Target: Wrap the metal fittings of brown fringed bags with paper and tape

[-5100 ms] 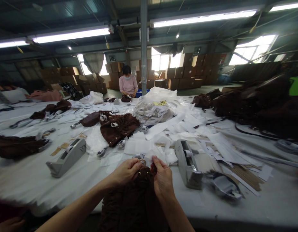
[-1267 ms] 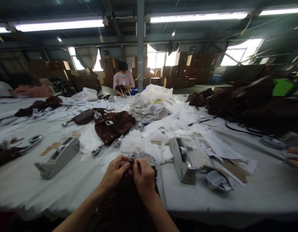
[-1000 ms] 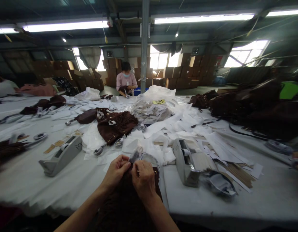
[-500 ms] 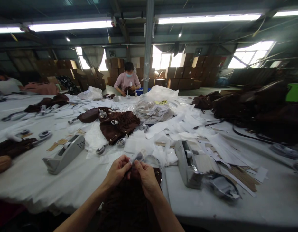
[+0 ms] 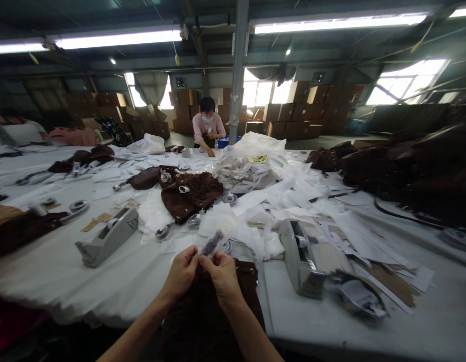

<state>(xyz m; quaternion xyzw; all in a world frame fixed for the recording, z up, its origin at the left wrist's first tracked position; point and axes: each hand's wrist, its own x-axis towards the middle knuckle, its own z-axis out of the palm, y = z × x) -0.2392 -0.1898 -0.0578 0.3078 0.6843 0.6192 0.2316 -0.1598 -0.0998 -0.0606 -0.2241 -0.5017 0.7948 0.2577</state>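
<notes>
My left hand [image 5: 183,272] and my right hand [image 5: 222,277] meet at the table's near edge, fingers closed in a pinch. Between their fingertips is a small dark piece wrapped in translucent white paper [image 5: 213,242], its free end pointing up and away. Whether the piece is joined to the bag cannot be made out. A dark brown bag [image 5: 248,279] with metal eyelets hangs or lies beneath my hands, partly hidden by them and my forearms. A wrapped strap [image 5: 242,247] curves just behind my right hand.
Grey tape dispensers stand left [image 5: 107,237] and right [image 5: 301,259] of my hands. Ahead lie a fringed brown bag [image 5: 191,193], white paper sheets [image 5: 255,203] and a plastic bag of pieces [image 5: 248,173]. Dark bags [image 5: 421,171] are heaped at right. A co-worker [image 5: 208,125] works across the table.
The wrapped piece now stands out more above my fingertips, and my right fingers have shifted toward my left. My view has swung slightly left. The co-worker's arm reaches down to the table.
</notes>
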